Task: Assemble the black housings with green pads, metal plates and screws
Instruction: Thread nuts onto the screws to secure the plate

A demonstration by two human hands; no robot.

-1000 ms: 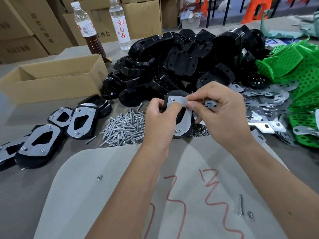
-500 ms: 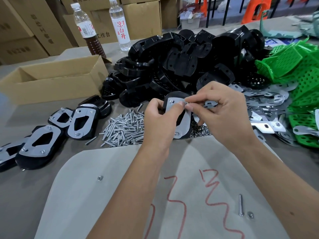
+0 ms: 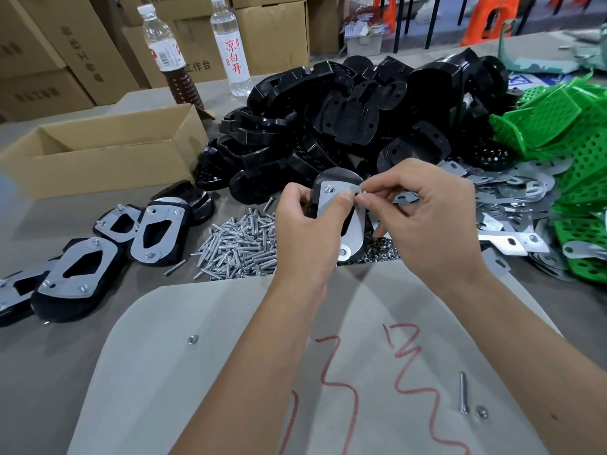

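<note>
Black housing (image 3: 335,178) with metal plate (image 3: 353,224) on top is gripped by left hand (image 3: 312,224), above screw pile (image 3: 239,247). Plate's upper corner is pinched by right hand (image 3: 427,218) fingertips.

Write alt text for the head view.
The left hand holds a black housing with a metal plate on it, while the right hand pinches something small at the plate's top corner. Loose screws, housings and green pads crowd the table.
</note>
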